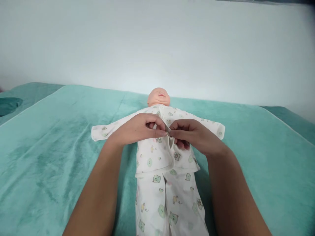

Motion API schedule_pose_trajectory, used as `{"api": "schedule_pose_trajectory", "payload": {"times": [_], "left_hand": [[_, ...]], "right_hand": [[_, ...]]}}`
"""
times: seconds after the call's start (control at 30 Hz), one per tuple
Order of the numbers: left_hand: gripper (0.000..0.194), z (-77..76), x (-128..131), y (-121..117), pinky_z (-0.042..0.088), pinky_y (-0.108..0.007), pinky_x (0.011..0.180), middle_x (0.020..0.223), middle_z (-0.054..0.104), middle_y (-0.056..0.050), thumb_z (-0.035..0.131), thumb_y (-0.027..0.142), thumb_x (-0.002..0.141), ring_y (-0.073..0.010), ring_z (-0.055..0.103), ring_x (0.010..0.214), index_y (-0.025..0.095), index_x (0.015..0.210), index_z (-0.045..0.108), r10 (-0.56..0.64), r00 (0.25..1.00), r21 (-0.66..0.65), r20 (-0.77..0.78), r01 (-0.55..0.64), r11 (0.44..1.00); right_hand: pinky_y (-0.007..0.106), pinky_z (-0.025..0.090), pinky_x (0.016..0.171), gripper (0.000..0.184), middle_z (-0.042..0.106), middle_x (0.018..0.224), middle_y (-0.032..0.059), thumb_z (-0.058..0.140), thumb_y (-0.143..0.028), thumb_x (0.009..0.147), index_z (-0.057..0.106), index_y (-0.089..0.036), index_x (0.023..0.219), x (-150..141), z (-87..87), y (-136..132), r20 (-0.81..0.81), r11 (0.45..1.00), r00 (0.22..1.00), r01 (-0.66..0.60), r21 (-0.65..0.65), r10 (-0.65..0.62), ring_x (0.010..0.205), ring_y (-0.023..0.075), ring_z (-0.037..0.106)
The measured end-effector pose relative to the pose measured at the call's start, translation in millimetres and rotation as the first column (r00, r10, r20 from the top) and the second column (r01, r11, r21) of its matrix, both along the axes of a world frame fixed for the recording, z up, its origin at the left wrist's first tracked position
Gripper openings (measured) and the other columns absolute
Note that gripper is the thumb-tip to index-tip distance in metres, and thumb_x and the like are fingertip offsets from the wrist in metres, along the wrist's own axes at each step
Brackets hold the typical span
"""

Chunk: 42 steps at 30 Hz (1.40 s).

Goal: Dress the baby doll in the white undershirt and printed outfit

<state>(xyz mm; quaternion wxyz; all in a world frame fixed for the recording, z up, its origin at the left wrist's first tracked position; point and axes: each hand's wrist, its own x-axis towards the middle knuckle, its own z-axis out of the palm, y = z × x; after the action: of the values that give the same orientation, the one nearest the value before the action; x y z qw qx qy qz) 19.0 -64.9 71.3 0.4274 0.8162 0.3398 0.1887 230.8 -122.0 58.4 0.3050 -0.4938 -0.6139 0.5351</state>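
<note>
Plastic baby doll [158, 96]: supine, centre of teal plush blanket [49, 147], head far, arms spread.
White animal-print cotton top [152, 154]: on doll.
Left hand [137, 128], right hand [194, 134]: fingertips meet mid-chest, each pinching a front edge of top, drawing placket together.
Matching trousers [169, 203]: near.

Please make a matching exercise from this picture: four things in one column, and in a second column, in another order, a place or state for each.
Things:
1. doll
2. left hand
3. blanket
4. printed trousers

Places or states:
A. teal, spread under everything
B. pinches the shirt front together with the right hand
C. lies on its back, sleeves spread out
D. below the shirt, nearest the camera

Pairs: 1-C, 2-B, 3-A, 4-D
</note>
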Motion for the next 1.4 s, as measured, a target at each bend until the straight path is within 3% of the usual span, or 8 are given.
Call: {"api": "schedule_pose_trajectory", "payload": {"times": [0.27, 0.57, 0.73, 1.03, 1.27, 1.4], "left_hand": [[0.019, -0.7, 3.5, -2.5, 0.044, -0.026, 0.067, 0.089, 0.069, 0.000, 0.066, 0.040, 0.080, -0.0136, 0.057, 0.077, 0.022, 0.081, 0.072, -0.020, 1.000, 0.038, 0.023, 0.020, 0.999], [0.015, 1.6, 3.1, -4.3, 0.045, -0.025, 0.068, 0.086, 0.067, 0.000, 0.065, 0.035, 0.081, -0.0130, 0.057, 0.076, 0.021, 0.077, 0.070, -0.049, 0.998, 0.048, 0.028, 0.048, 0.998], [0.015, 2.6, 4.1, -6.4, 0.041, -0.025, 0.061, 0.076, 0.066, 0.001, 0.064, 0.035, 0.082, -0.0122, 0.054, 0.069, 0.021, 0.081, 0.070, -0.001, 1.000, -0.008, 0.027, 0.002, 1.000], [0.014, 0.9, 6.4, -6.1, 0.044, -0.026, 0.063, 0.079, 0.069, -0.001, 0.067, 0.034, 0.080, -0.0134, 0.059, 0.071, 0.020, 0.081, 0.069, 0.020, 0.997, -0.029, 0.075, -0.018, 0.999], [0.011, -1.1, 5.7, -5.3, 0.048, -0.026, 0.066, 0.081, 0.071, -0.001, 0.069, 0.029, 0.078, -0.0136, 0.063, 0.074, 0.020, 0.084, 0.069, 0.004, 0.993, -0.060, 0.122, 0.003, 0.998], [0.018, -0.8, 3.6, -4.2, 0.050, -0.027, 0.070, 0.087, 0.072, -0.001, 0.072, 0.027, 0.074, -0.0143, 0.063, 0.078, 0.023, 0.092, 0.072, -0.042, 0.993, -0.026, 0.111, 0.045, 0.999]], "right_hand": [[0.021, 0.029, 0.039, 0.028, 0.053, 0.048, -0.0043, 0.066, -0.040, 0.086, 0.059, -0.018, 0.069, 3.2, -13.8, 8.5, -0.164, 1.000, 0.986, -0.010, -0.024, 0.005, 0.041, 0.0073, 0.044], [0.020, 0.030, 0.039, 0.028, 0.055, 0.049, -0.0040, 0.067, -0.040, 0.086, 0.059, -0.019, 0.069, 4.7, -14.0, 7.9, -0.159, 0.999, 0.987, -0.028, -0.017, 0.025, 0.041, 0.0075, 0.047], [0.020, 0.030, 0.039, 0.028, 0.056, 0.049, -0.0036, 0.067, -0.041, 0.086, 0.060, -0.018, 0.070, 5.4, -15.6, 9.0, -0.172, 0.999, 0.984, -0.041, -0.005, 0.039, 0.041, 0.0074, 0.047], [0.020, 0.032, 0.040, 0.034, 0.057, 0.049, -0.0026, 0.062, -0.047, 0.089, 0.063, -0.018, 0.072, 5.6, -14.0, 9.2, -0.152, 0.999, 0.987, -0.050, -0.007, 0.048, 0.042, 0.0076, 0.048], [0.019, 0.033, 0.039, 0.021, 0.064, 0.064, -0.0018, 0.070, -0.038, 0.084, 0.061, -0.019, 0.080, 5.6, -14.1, 9.0, -0.189, 0.998, 0.981, -0.059, -0.019, 0.054, 0.046, 0.0078, 0.053], [0.019, 0.035, 0.040, 0.015, 0.060, 0.061, -0.0045, 0.071, -0.030, 0.083, 0.061, -0.019, 0.084, 6.2, -13.0, 7.8, -0.189, 0.997, 0.979, -0.080, -0.015, 0.076, 0.047, 0.0075, 0.053]]}}
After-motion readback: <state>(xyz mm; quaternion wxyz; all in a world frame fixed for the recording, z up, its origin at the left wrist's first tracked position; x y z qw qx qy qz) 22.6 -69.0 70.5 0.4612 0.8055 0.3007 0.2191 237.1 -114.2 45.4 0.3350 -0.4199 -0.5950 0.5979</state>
